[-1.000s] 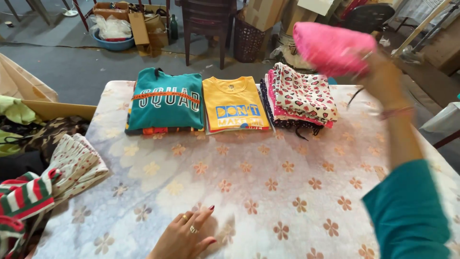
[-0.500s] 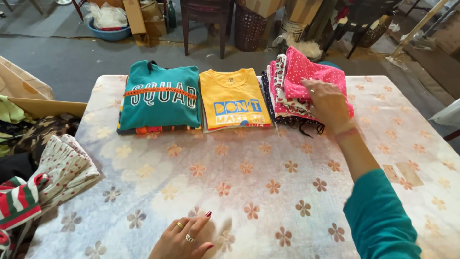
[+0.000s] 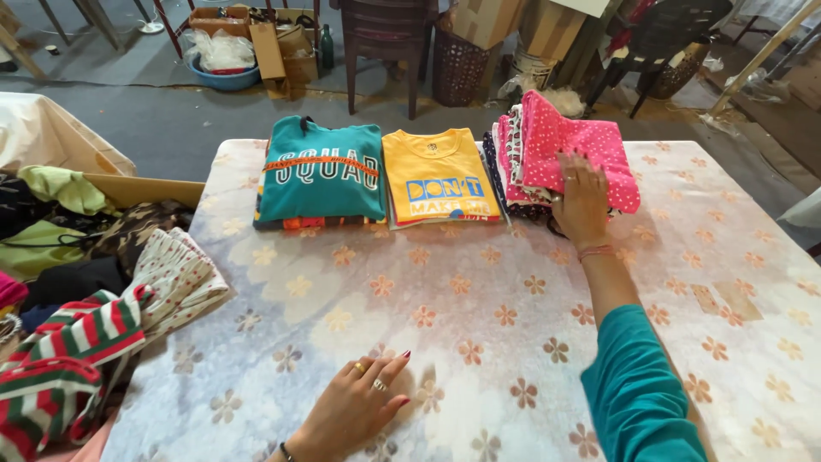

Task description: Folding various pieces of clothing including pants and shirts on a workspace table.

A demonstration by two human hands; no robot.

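My right hand [image 3: 581, 201] lies flat with fingers apart on a folded pink dotted garment [image 3: 569, 141], which tops a stack of folded patterned clothes [image 3: 511, 167] at the table's far right. To its left sit a folded yellow t-shirt [image 3: 436, 175] and a folded teal sweatshirt [image 3: 321, 171], each on its own pile. My left hand [image 3: 351, 411] rests palm down, fingers spread, on the floral tablecloth [image 3: 479, 334] near the front edge, holding nothing.
A heap of unfolded clothes [image 3: 77, 334], including a red, green and white striped piece, spills over the table's left edge. Behind the table stand a dark chair [image 3: 385, 38], a basket [image 3: 462, 68], cardboard boxes [image 3: 274, 47] and a blue tub [image 3: 222, 73].
My right hand brought the pink garment down from the air onto the right stack and now presses on it. My left hand stayed on the tablecloth.
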